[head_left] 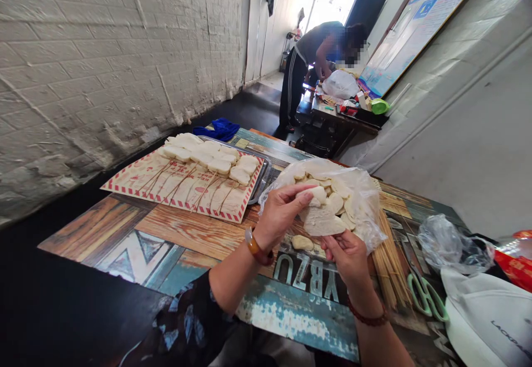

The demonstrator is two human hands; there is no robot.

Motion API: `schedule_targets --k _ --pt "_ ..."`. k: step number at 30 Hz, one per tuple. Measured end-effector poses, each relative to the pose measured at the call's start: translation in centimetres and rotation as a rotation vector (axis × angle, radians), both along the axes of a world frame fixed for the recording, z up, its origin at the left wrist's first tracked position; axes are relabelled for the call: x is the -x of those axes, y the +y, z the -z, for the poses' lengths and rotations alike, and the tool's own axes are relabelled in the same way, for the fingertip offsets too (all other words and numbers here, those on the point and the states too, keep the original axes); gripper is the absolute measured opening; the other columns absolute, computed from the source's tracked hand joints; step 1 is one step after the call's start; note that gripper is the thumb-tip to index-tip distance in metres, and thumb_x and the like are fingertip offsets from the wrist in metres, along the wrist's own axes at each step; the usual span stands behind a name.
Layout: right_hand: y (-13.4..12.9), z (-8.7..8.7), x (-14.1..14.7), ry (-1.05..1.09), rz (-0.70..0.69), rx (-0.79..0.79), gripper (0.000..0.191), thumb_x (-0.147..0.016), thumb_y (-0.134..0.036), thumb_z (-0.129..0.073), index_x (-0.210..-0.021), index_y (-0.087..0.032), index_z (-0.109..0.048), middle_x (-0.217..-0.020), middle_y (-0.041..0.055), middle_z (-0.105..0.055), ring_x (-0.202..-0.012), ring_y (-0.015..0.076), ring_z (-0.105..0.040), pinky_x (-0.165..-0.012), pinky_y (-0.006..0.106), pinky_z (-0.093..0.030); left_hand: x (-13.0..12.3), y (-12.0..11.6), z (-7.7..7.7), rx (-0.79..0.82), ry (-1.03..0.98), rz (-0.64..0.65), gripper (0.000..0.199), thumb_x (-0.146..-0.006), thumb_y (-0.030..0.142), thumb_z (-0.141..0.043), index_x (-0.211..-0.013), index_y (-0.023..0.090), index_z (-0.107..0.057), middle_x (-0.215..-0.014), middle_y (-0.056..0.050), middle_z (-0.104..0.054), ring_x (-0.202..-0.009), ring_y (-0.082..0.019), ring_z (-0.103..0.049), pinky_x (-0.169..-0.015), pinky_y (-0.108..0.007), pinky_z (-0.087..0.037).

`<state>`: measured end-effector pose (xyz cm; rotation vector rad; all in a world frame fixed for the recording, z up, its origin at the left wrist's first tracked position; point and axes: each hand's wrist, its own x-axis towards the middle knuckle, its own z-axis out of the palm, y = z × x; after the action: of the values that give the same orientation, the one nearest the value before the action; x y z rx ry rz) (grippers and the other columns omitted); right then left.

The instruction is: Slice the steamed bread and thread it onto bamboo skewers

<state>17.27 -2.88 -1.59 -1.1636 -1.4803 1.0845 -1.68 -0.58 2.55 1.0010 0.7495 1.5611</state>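
Observation:
My left hand (279, 214) is closed on pale, flat oval slices (323, 224), pinching the upper one between thumb and fingers. Just below their lower right edge, my right hand (348, 257) is closed in a pinch; whether it grips the slice's edge or a thin stick is hidden. Behind both hands lies an open clear plastic bag (361, 181) full of similar slices. One loose slice (302, 243) rests on the table between my wrists. To the left, skewered slices (208, 155) lie in a row on a printed paper sheet (166, 181), their thin sticks toward me.
Bamboo skewers (388, 270) lie right of the bag, beside green-handled scissors (428, 296). A white cap (484, 311) and crumpled plastic (446, 242) are at the right edge. A blue cloth (220, 129) sits at the far side. Beyond, a person (310, 62) bends over another table.

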Motion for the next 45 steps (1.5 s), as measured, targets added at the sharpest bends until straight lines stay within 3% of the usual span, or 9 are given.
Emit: schedule_targets --k 26,32,38,42,45 --pt "-0.1 0.6 -0.1 0.087 -0.027 0.08 0.038 -0.079 -0.055 -0.079 -0.073 -0.019 -0.07 -0.058 0.0011 -0.069 -0.04 0.0108 -0.058 -0.035 0.019 -0.045 -0.3 -0.1 -0.2 0.088 -0.021 0.049 0.038 -0.074 0.048 -0.083 -0.101 0.02 -0.083 -0.097 -0.007 -0.08 -0.082 -0.015 -0.067 -0.074 -0.023 -0.049" --pt "0.1 0.5 0.1 0.163 -0.049 0.154 0.035 -0.075 -0.051 -0.084 -0.074 -0.018 -0.071 -0.059 0.0006 -0.07 -0.041 0.0117 -0.06 -0.037 0.021 -0.05 -0.4 0.1 -0.3 0.133 -0.117 0.098 0.042 -0.069 0.046 -0.087 -0.098 0.017 -0.083 -0.097 -0.008 -0.079 -0.082 -0.016 -0.067 -0.075 -0.024 -0.05" --pt "0.3 0.6 0.1 0.22 -0.011 0.166 0.036 -0.074 -0.051 -0.084 -0.075 -0.018 -0.07 -0.06 0.0001 -0.069 -0.04 0.0105 -0.058 -0.038 0.02 -0.049 -0.4 0.3 -0.7 0.185 -0.338 0.166 0.063 -0.064 0.045 -0.092 -0.119 0.022 -0.074 -0.117 -0.008 -0.076 -0.095 -0.017 -0.069 -0.081 -0.025 -0.053" --pt "0.4 0.2 0.2 0.169 -0.026 0.186 0.039 -0.073 -0.054 -0.083 -0.075 -0.018 -0.069 -0.061 0.0005 -0.07 -0.043 0.0108 -0.059 -0.04 0.021 -0.049 -0.8 0.7 -0.4 0.215 -0.283 0.235 0.056 -0.059 0.043 -0.095 -0.104 0.016 -0.077 -0.103 -0.009 -0.078 -0.088 -0.018 -0.07 -0.076 -0.025 -0.054" --pt "0.4 -0.4 0.2 0.096 -0.097 0.194 0.04 -0.074 -0.057 -0.081 -0.078 -0.018 -0.071 -0.065 0.0018 -0.071 -0.048 0.0117 -0.062 -0.046 0.023 -0.052 -0.7 1.1 -0.1 0.221 -0.251 0.208 0.049 -0.06 0.044 -0.093 -0.095 0.014 -0.078 -0.09 -0.008 -0.078 -0.08 -0.018 -0.07 -0.072 -0.026 -0.053"
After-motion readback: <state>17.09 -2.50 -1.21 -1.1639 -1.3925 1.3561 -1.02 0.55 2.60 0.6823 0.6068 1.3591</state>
